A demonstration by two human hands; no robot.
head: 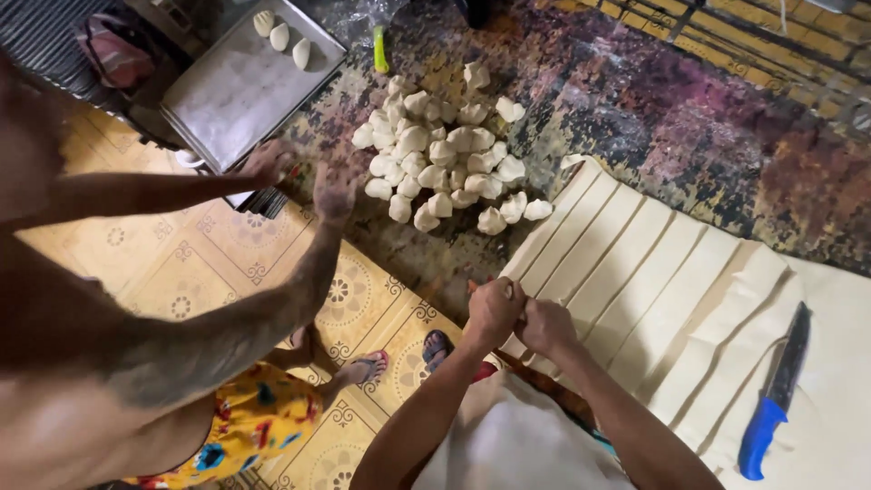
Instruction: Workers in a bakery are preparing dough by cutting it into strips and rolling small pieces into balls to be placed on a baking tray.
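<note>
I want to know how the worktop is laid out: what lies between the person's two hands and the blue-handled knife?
In the head view, cut dough strips lie side by side between the hands and the knife.

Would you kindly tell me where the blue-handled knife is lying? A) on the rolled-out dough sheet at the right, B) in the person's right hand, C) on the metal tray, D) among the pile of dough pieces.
A: the knife lies flat on the dough sheet, away from both hands.
</note>
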